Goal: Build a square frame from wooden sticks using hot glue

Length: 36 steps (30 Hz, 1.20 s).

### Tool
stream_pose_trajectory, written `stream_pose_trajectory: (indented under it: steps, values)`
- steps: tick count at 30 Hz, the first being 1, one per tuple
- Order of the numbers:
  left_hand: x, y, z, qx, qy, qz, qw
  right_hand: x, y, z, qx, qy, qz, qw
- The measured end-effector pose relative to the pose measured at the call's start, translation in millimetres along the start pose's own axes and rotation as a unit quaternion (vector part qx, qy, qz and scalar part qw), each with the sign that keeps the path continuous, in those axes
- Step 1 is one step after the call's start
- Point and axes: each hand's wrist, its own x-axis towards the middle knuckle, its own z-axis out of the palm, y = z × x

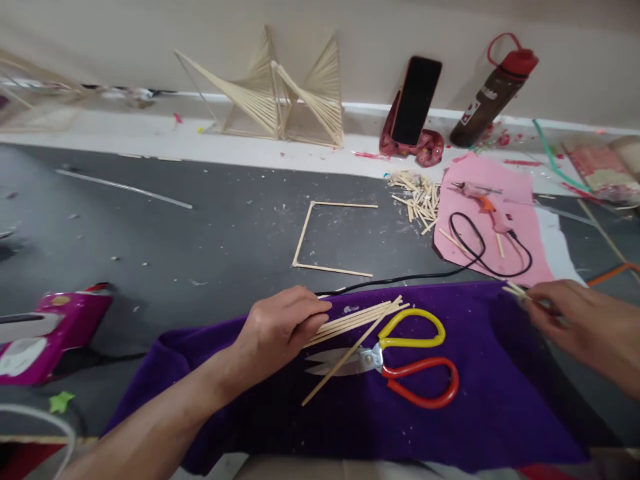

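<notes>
My left hand (285,321) is closed, its fingertips at the left ends of several thin wooden sticks (357,320) on a purple cloth (480,407). Whether it pinches any of them is hidden. Scissors (370,359) with one yellow and one red handle lie just right of this hand. A single wooden stick (345,352) crosses their blades at a slant. At the cloth's right edge, my right hand (583,327) is closed on short wooden sticks (516,291), whose pale ends poke out leftward. Beyond the cloth, a three-sided stick frame (303,235) lies on the grey table.
A pink glue gun (493,210) rests on a pink sheet (525,187), its black cord (415,277) running behind the cloth. Short stick pieces (417,200) are piled beside it. Stick models (280,100), a phone (416,100) and a bottle (493,97) stand along the wall. A magenta box (75,327) sits left.
</notes>
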Motion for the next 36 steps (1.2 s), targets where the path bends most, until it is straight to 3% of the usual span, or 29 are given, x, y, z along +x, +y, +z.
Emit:
stream_pose_trajectory:
  steps: [2, 4, 5, 7, 8, 10, 13, 17, 21, 25, 28, 31, 32, 34, 36]
  values:
    - [5.2, 3.8, -2.6, -0.01, 0.0, -0.017, 1.0, 13.3, -27.6, -19.0, 0.157, 0.04, 0.092, 0.982]
    - [12.9, 11.5, -7.8, -0.035, -0.015, -0.055, 0.998, 37.3, -59.1, -31.9, 0.33, 0.061, 0.154, 0.929]
    - [17.5, 16.5, -11.3, -0.055, -0.03, -0.078, 0.995, 52.3, -74.0, -34.2, 0.431, 0.02, 0.154, 0.889]
    - [27.1, 27.1, -18.5, -0.107, -0.065, -0.119, 0.985, 83.5, -99.1, -30.4, 0.612, -0.072, 0.141, 0.775]
    - [31.8, 31.7, -21.5, -0.133, -0.08, -0.136, 0.978, 97.9, -109.3, -25.8, 0.668, -0.1, 0.14, 0.724]
    - [40.8, 37.4, -24.7, -0.176, -0.094, -0.179, 0.963, 120.9, -126.0, -15.4, 0.727, -0.137, 0.145, 0.657]
    - [53.3, 34.6, -20.5, -0.246, -0.106, -0.254, 0.929, 140.6, -144.4, -4.6, 0.763, -0.156, 0.147, 0.61]
    - [69.6, 21.6, -6.0, -0.317, -0.102, -0.304, 0.892, 152.5, -159.2, 0.2, 0.77, -0.148, 0.132, 0.607]
    - [83.9, 13.9, 4.1, -0.326, -0.121, -0.283, 0.894, 161.1, -168.4, 4.4, 0.764, -0.125, 0.092, 0.626]
    - [90.5, 7.6, 8.7, -0.347, -0.101, -0.293, 0.885, 167.1, -177.3, 10.2, 0.754, -0.099, 0.069, 0.646]
    - [89.2, 2.6, 8.9, -0.353, -0.104, -0.308, 0.877, 174.5, -180.2, 11.2, 0.762, -0.078, 0.09, 0.637]
    - [86.3, -1.8, 1.5, -0.339, -0.128, -0.303, 0.882, 185.6, -165.4, 3.2, 0.763, -0.013, 0.137, 0.631]
    - [85.8, -3.3, -3.0, -0.329, -0.13, -0.301, 0.886, 188.3, -153.8, -2.0, 0.754, 0.021, 0.144, 0.64]
    - [86.3, -7.3, -13.6, -0.312, -0.116, -0.304, 0.893, 188.6, -120.1, -15.3, 0.712, 0.095, 0.132, 0.683]
    - [88.3, -12.7, -23.6, -0.319, -0.073, -0.317, 0.89, 179.8, -77.7, -30.1, 0.631, 0.149, 0.084, 0.757]
